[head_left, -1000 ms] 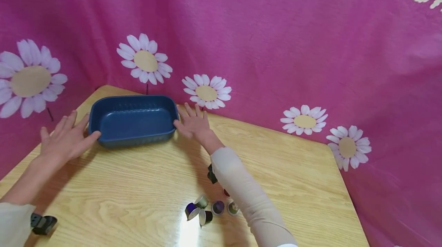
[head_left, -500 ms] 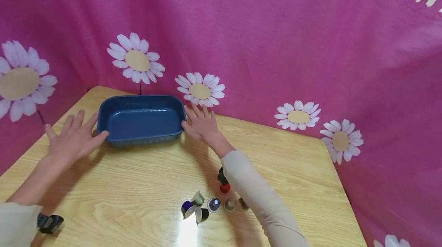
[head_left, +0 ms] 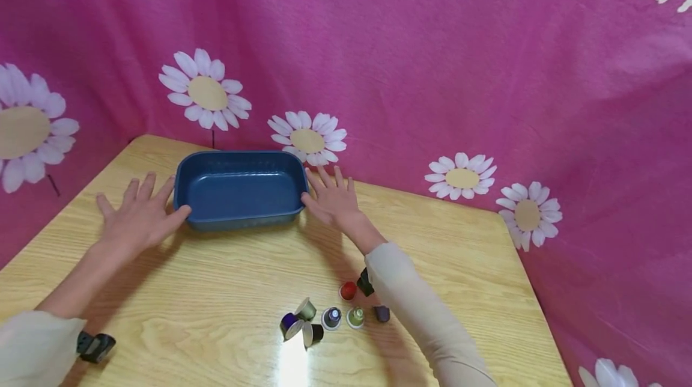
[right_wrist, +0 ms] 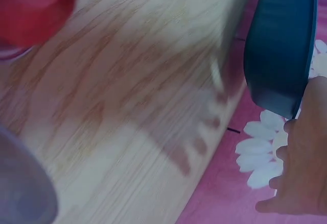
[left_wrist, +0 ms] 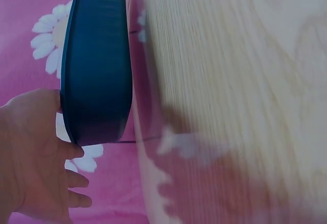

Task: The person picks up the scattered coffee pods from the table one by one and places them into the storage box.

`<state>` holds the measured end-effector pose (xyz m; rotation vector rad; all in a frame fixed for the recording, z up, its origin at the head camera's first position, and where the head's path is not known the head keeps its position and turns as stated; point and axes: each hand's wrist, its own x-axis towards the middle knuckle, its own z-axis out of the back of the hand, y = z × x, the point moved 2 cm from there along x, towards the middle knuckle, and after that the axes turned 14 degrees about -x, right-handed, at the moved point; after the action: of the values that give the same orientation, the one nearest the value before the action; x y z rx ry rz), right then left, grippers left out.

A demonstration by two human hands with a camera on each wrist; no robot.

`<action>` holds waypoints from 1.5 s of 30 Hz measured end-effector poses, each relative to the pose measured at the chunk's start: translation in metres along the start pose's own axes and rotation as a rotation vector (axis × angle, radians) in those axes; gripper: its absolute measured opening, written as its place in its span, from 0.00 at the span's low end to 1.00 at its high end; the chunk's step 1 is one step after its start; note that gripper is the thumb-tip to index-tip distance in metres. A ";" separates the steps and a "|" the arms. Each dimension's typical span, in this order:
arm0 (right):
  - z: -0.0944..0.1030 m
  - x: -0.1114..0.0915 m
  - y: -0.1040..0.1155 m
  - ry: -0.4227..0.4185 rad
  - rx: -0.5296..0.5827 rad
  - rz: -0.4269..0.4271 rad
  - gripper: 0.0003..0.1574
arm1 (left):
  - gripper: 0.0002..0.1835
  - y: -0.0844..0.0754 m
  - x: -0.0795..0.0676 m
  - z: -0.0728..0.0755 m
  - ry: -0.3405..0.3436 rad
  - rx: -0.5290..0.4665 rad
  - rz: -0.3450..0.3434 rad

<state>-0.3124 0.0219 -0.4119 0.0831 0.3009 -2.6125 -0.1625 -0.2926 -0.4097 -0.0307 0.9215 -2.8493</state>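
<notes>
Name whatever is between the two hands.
A blue dish: in the head view, the left hand is at one end and the right hand at the other.

The worktop (head_left: pixel 216 291) is pale, grained wood; seven small capsules sit on it; a blue-purple capsule (head_left: pixel 289 323), a pale green capsule (head_left: pixel 306 310) and a black capsule (head_left: pixel 316 333) lie tipped in a tight cluster; to their right a dark blue capsule (head_left: pixel 331 318) and a yellow-green capsule (head_left: pixel 355 317) stand rim down; a red capsule (head_left: pixel 348 291) sits behind these two, a dark purple capsule (head_left: pixel 381 313) to their right; white glare (head_left: pixel 293 363) marks the wood in front.
</notes>
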 end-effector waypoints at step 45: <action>-0.027 -0.073 -0.079 -0.030 -0.006 -0.137 0.39 | 0.43 -0.076 0.019 -0.048 0.113 0.009 -0.123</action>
<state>-0.2878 0.1300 -0.4145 0.0216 0.3140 -2.7458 -0.1943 -0.2060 -0.4049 0.0784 0.9605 -2.9950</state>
